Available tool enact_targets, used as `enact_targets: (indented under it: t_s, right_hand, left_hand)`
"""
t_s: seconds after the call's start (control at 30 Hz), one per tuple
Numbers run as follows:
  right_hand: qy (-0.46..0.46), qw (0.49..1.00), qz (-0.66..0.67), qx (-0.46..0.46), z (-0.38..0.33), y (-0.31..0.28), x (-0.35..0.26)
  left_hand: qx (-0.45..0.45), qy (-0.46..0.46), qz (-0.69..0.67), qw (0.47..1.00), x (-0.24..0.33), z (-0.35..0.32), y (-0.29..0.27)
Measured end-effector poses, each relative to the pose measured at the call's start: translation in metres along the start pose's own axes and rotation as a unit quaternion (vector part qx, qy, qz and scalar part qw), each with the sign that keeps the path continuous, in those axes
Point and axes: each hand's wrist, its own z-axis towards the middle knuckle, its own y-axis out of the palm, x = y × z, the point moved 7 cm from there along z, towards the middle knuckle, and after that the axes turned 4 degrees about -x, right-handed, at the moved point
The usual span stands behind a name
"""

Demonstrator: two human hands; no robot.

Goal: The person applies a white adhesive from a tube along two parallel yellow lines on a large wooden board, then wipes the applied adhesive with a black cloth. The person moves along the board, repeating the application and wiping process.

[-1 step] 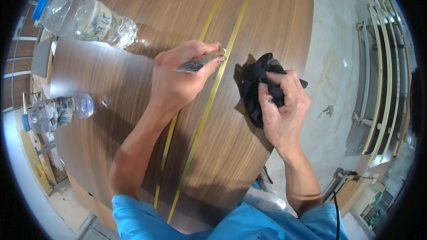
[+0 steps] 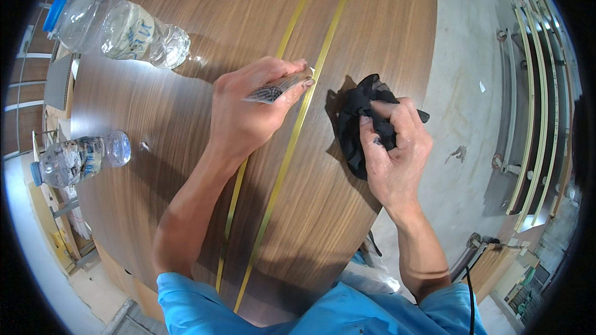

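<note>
My left hand (image 2: 251, 108) is closed on a small thin, flat piece (image 2: 277, 90), clear-edged with a dark patterned patch. Its fingertips are at the right one of two gold strips (image 2: 292, 142) that run lengthwise along a brown wood-grain panel (image 2: 167, 111). What the far end of the piece touches is hidden by the fingers. Over the right part of the panel, my right hand (image 2: 400, 149) grips a bunched black cloth (image 2: 354, 130) between thumb and fingers. The cloth's shadow falls on the panel just left of it.
A large clear bottle with a blue cap (image 2: 118, 28) stands at the panel's far left, and a smaller clear bottle (image 2: 81, 158) is nearer on the left edge. Beyond the panel's right edge is a pale grey floor (image 2: 465, 87), with long pale-edged boards (image 2: 534, 111) at the far right.
</note>
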Motion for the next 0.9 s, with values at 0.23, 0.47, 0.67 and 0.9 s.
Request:
enact_targets:
  t_s: [0.23, 0.47, 0.67, 0.9]
  right_hand:
    - [-0.031, 1.0, -0.007, 0.001, 0.004, -0.001, 0.002]
    - [-0.041, 0.999, -0.01, -0.003, 0.004, 0.001, 0.001]
    - [-0.041, 0.999, -0.01, -0.01, 0.006, 0.001, 0.002]
    - [-0.045, 0.999, -0.005, -0.008, 0.005, 0.003, 0.001]
  left_hand:
    - [0.034, 0.032, -0.008, 0.999, -0.005, 0.006, 0.002]
    - [0.007, 0.024, 0.045, 0.999, 0.001, 0.003, 0.001]
    - [0.003, 0.034, 0.041, 0.999, 0.004, 0.004, 0.0]
    - [0.006, 0.061, 0.047, 0.997, 0.009, -0.001, 0.0]
